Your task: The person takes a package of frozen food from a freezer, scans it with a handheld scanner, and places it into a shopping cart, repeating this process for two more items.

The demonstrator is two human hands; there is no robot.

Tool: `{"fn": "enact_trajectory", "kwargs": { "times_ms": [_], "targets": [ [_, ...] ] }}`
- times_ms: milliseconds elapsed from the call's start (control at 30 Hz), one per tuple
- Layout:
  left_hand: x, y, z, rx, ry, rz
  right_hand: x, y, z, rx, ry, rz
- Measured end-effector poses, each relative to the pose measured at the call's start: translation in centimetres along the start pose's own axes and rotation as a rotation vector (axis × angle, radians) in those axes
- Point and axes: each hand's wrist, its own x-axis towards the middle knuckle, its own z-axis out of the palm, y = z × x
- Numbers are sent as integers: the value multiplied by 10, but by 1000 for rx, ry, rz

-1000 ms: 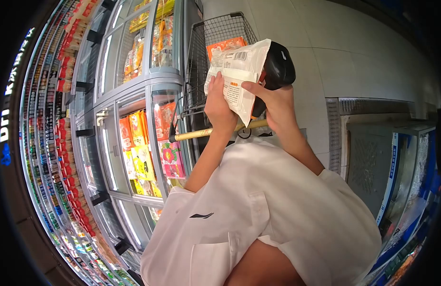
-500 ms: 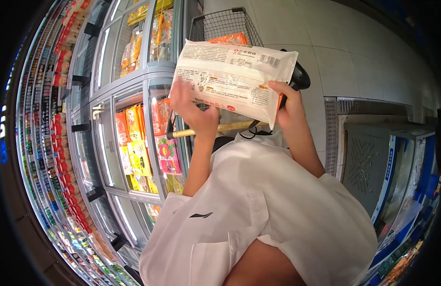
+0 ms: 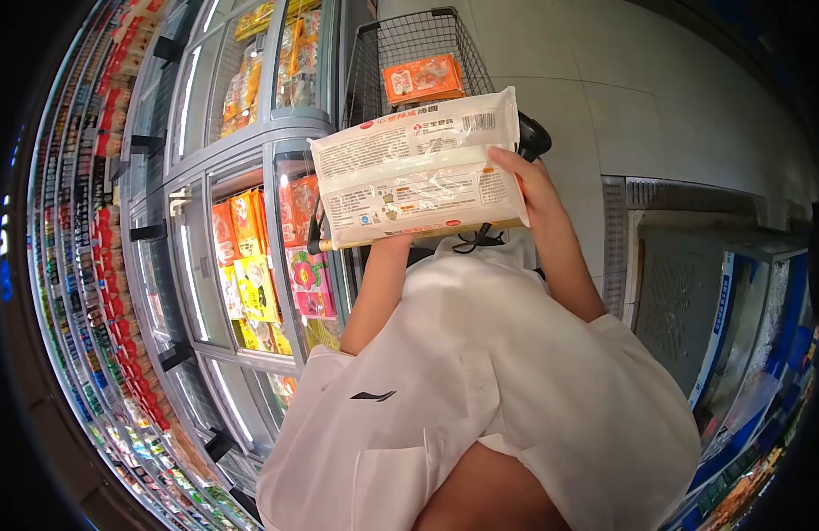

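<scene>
Fingers of right hand [image 3: 535, 190] clamp white packet's [image 3: 418, 168] edge; black scanner [image 3: 532, 137] behind them; left hand hidden, grip untellable.

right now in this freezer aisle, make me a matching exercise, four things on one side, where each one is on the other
Things:
1. white packet
2. orange packet
3. black scanner
4. yellow packets

Places:
a. in the wire cart
b. behind the freezer glass
c. held up in both hands, right hand at its edge
d. behind the white packet, by the right hand

Pairs: 1-c, 2-a, 3-d, 4-b
</scene>
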Motion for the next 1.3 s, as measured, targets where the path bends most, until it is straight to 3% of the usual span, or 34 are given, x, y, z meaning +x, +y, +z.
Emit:
{"fn": "enact_trajectory", "kwargs": {
  "times_ms": [67,133,200,267,300,367,400,433,467,500,567,633,733,900,967,1067,1100,1167,1300],
  "targets": [
    [1,-4,-6,-60,-58,-55,0,0,-3,-55,67,11],
    [12,-1,-22,-77,-46,-83,0,0,-7,-78,134,-162],
    [23,7,-44,-95,-36,-115,-2,-3,-16,-85,207,-189],
    [31,15,-64,-330,-389,-214,-7,-9,-28,-106,336,-231],
    [26,16,-57,-330,-388,-214,-12,-14,-32,-137,356,-254],
    [12,22,-35,-29,6,-19,-21,-21,-45,-151,332,-251],
    [15,24,-44,-28,6,-18,-30,-26,-45,-161,284,-238],
    [20,29,-58,-189,-314,-115,-38,-29,-40,-159,285,-237],
    [25,31,-71,-350,-634,-213,-47,-35,-35,-211,158,-232],
    [24,30,-72,-351,-631,-216,-56,-40,-31,-262,32,-225],
    [22,28,-71,-330,-599,-207,-66,-42,-13,-316,37,-207],
    [21,26,-67,-307,-571,-196,-70,-43,2,-414,-141,-15],
    [20,23,-63,-273,-528,-173,-64,-38,13,-424,-174,35],
    [20,18,-65,-280,-453,-148,-55,-41,14,-422,-173,9],
    [23,17,-67,-268,-282,-128,-54,-42,15,-432,-175,3],
    [29,14,-75,-228,-220,-95,-49,-43,13,-448,-145,27],
    [31,14,-76,-232,-214,-92,-46,-42,11,-431,-127,27],
    [34,16,-79,-368,-388,-213,-41,-42,12,-413,-109,34],
    [37,22,-67,-408,-386,-238,-29,-46,22,-389,-71,62]
  ]
}}
